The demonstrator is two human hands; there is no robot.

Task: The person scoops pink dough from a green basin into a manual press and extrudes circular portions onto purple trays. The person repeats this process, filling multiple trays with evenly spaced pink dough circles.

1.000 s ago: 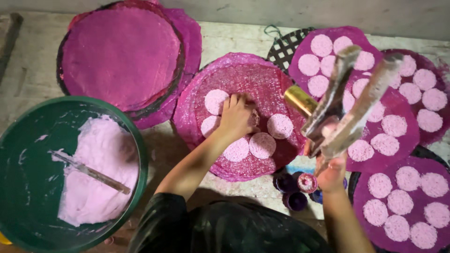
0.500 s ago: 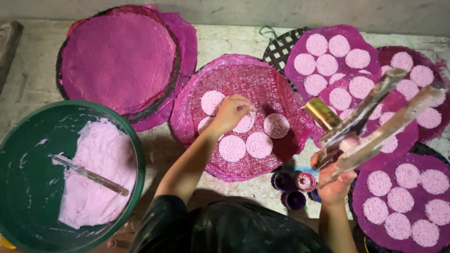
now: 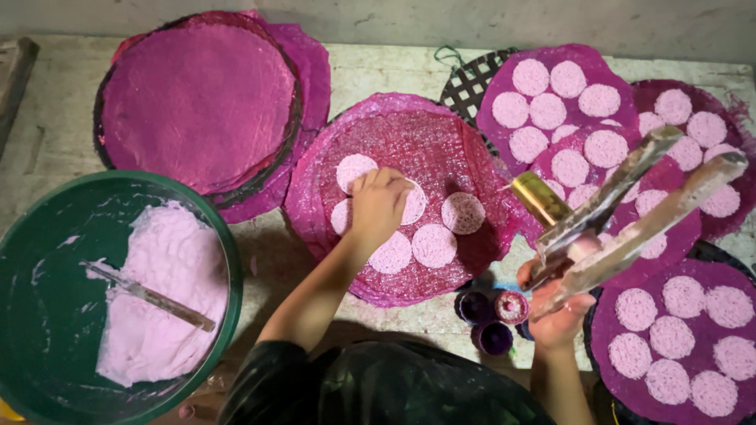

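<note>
Centrally, left hand [image 3: 378, 203] pressed fingers together on six pink discs [image 3: 434, 245]; right hand [image 3: 556, 313] clamped two metal blades [image 3: 630, 206] beside green basin [image 3: 47, 260]

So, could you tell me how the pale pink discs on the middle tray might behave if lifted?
The discs look thin and wet, so probably floppy and easily torn. They lie flat on the textured tray, so likely sticky. The left hand presses one.

your left hand [image 3: 379, 206] covers part of a pink disc [image 3: 412, 201] on the middle mat [image 3: 465, 153]. the green basin [image 3: 47, 260] runs off the left and bottom edges. the bottom-right mat [image 3: 602, 315] is cut off too.
</note>
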